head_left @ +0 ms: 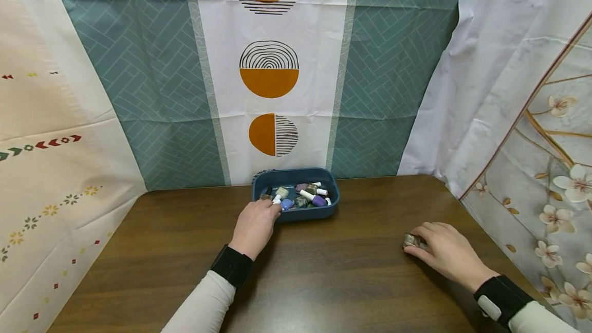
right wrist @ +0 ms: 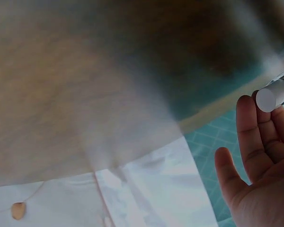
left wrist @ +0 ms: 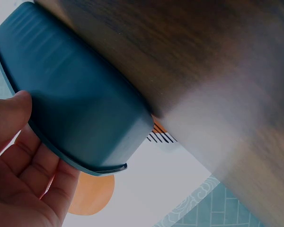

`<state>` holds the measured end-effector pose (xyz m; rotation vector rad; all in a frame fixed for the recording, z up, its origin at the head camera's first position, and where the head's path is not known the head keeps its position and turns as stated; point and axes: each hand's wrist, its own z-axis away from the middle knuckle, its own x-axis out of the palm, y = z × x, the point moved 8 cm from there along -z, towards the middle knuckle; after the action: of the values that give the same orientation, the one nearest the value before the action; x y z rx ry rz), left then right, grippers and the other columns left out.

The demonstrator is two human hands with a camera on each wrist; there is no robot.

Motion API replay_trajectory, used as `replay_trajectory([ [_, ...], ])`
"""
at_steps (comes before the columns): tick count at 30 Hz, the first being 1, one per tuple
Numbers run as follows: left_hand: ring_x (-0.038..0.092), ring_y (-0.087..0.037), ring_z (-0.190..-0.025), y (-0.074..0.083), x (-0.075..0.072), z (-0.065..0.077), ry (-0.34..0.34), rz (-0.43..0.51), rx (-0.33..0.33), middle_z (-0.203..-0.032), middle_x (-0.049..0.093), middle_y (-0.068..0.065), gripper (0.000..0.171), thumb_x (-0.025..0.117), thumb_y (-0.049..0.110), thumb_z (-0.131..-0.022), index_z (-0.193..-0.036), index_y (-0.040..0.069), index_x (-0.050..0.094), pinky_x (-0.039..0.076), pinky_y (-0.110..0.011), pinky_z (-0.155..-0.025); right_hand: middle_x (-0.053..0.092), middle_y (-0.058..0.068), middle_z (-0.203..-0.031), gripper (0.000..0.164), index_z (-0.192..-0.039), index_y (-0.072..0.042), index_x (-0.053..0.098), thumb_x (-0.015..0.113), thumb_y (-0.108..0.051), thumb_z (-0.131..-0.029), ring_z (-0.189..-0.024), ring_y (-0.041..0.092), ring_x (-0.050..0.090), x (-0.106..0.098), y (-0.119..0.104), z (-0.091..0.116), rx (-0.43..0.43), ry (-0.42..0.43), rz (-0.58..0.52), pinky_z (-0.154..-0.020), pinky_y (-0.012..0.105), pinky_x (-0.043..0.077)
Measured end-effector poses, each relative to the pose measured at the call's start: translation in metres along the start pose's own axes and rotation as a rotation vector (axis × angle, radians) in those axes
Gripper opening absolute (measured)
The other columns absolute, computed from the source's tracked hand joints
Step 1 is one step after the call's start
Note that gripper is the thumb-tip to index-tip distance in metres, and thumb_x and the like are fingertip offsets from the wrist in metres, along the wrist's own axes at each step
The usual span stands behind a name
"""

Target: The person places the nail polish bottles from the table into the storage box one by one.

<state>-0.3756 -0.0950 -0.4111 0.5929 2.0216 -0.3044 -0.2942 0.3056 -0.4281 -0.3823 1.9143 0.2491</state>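
My right hand [head_left: 446, 253] holds a small nail polish bottle [head_left: 413, 241] over the right side of the table. In the right wrist view its white cap [right wrist: 270, 97] and clear glass with gold glitter show by the fingertips. My left hand [head_left: 256, 225] reaches over the front left rim of a dark blue plastic bin [head_left: 319, 215]. Seen from the left wrist, the thumb [left wrist: 21, 109] overlaps the rim and the other fingers pass behind it, their tips hidden. Inside the bin lie several nail polish bottles, among them a purple one [head_left: 319, 201] and a blue one [head_left: 287, 203].
The brown wooden table [head_left: 351, 271] spans the space under both hands. The bin stands at its back edge, close to the hanging green and white cloth [head_left: 384, 117]. A patterned cream cloth [head_left: 69, 209] hangs on the left, a flowered one [head_left: 546, 209] on the right.
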Motion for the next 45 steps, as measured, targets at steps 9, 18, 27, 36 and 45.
replay_trajectory([
  [9, 0.070, -0.023, -0.085, 0.000, 0.000, 0.000, -0.001, -0.011, -0.003, -0.092, 0.076, -0.005, 0.008, 0.086, 0.012, -0.098, -0.106, 0.012, 0.084, 0.060, -0.040, -0.085, 0.068, -0.009, -0.095, 0.033, -0.105, -0.017, 0.079, 0.089, -0.046, -0.093, -0.091, 0.022, 0.069, 0.001, -0.009, -0.010, -0.018, -0.002, -0.020, -0.098, 0.060, 0.054],
  [18, 0.070, -0.023, -0.086, 0.000, -0.001, 0.000, -0.008, -0.003, -0.009, -0.092, 0.076, -0.005, 0.007, 0.085, 0.012, -0.099, -0.106, 0.012, 0.084, 0.060, -0.040, -0.086, 0.068, -0.010, -0.093, 0.033, -0.104, -0.015, 0.079, 0.090, -0.045, -0.092, -0.088, 0.019, 0.067, 0.001, -0.019, -0.025, -0.070, 0.029, -0.025, -0.094, 0.056, 0.056],
  [27, 0.070, -0.023, -0.085, 0.001, -0.002, -0.001, -0.015, -0.011, -0.008, -0.092, 0.076, -0.005, 0.007, 0.085, 0.012, -0.099, -0.106, 0.012, 0.084, 0.060, -0.040, -0.087, 0.067, -0.009, -0.091, 0.032, -0.104, -0.015, 0.079, 0.090, -0.044, -0.093, -0.086, 0.017, 0.065, 0.003, -0.030, -0.038, -0.090, 0.026, -0.031, -0.094, 0.056, 0.056],
  [36, 0.070, -0.022, -0.085, 0.001, -0.001, 0.000, -0.025, -0.011, -0.010, -0.091, 0.076, -0.005, 0.007, 0.085, 0.012, -0.099, -0.106, 0.012, 0.084, 0.060, -0.040, -0.087, 0.071, -0.003, -0.095, 0.037, -0.106, -0.011, 0.079, 0.092, -0.042, -0.091, -0.092, 0.024, 0.069, 0.000, -0.045, -0.054, -0.140, 0.057, -0.028, -0.098, 0.056, 0.055],
  [45, 0.069, -0.022, -0.084, 0.000, -0.002, -0.001, -0.016, -0.005, -0.006, -0.091, 0.076, -0.005, 0.006, 0.085, 0.013, -0.099, -0.106, 0.012, 0.084, 0.060, -0.040, -0.085, 0.070, -0.003, -0.094, 0.035, -0.106, -0.011, 0.078, 0.092, -0.041, -0.091, -0.091, 0.023, 0.067, -0.009, -0.059, -0.070, -0.170, 0.070, -0.046, -0.098, 0.054, 0.055],
])
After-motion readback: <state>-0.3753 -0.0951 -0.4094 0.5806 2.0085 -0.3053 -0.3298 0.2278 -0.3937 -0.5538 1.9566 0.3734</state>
